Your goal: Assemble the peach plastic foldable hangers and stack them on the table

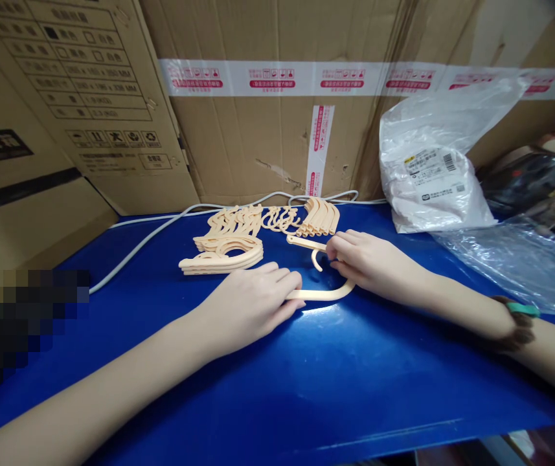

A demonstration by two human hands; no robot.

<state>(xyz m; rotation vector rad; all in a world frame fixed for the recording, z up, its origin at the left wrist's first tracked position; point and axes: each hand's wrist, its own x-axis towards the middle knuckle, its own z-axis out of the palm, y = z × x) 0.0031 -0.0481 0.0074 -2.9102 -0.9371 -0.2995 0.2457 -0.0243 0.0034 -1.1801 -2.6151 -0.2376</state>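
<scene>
Brown cardboard walls off the far side of a blue worktop (335,382), past both hands, and most of the writing is on it. On the carton (112,152) ahead and to the left of the left hand, a printed grid has Chinese characters, check squares (one filled black) and figures ending in "MM" and "(KG)"; many digits are blurred. Under the grid runs a row of handling symbols, umbrella and recycling arrows among them, then a small box that seems to read "合格证". Straight beyond the hands, white tape (236,74) crosses the cardboard, with pink patches of Chinese lettering and little icons, too small to read. Past the right hand, a white plastic bag (432,194) bears a label (435,173) with a barcode and a yellow mark; its fine print is illegible.

Just above the worktop, the left hand (252,301) pinches one end of a cream hanger (323,295), while the right hand (372,262) is closed around its other side; a small hook (317,260) shows beside the right fingers. Just beyond the left hand lies a stack of cream hanger arms (223,259), with wavy pieces (236,221) behind; curved pieces (320,217) lie beyond the right hand.
</scene>
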